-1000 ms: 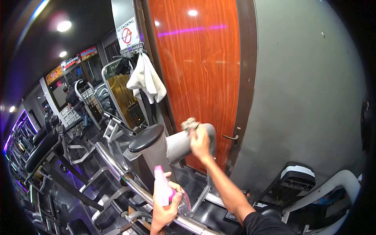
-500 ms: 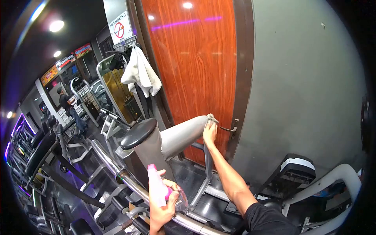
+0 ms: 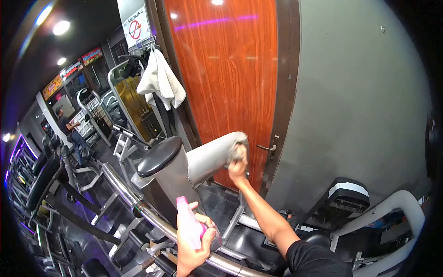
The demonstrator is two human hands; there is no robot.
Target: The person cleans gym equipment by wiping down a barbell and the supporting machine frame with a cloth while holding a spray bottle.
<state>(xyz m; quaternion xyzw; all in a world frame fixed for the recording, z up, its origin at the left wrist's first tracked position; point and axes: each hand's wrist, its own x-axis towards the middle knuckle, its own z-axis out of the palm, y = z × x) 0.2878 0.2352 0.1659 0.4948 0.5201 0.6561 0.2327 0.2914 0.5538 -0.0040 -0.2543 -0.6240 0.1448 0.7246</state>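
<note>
My left hand (image 3: 196,244) is wrapped round a pink spray bottle (image 3: 188,219), held upright in front of the machine's curved metal bar. My right hand (image 3: 238,166) presses a greyish cloth (image 3: 236,152) against the side of the grey padded arm (image 3: 207,159), near its rounded end; the hand is somewhat blurred. To the left of that arm is a round black pad (image 3: 160,156) on top of the machine's grey post.
A wooden door (image 3: 226,74) with a handle (image 3: 266,147) stands behind the machine. White towels (image 3: 161,81) hang at its left. Gym machines fill the left side, where a person (image 3: 71,131) stands. A curved grey frame (image 3: 401,212) is at lower right.
My right hand and the cloth have moved from the top of the padded arm's end down and left onto its side. My left hand still holds the bottle. The view has shifted slightly.
</note>
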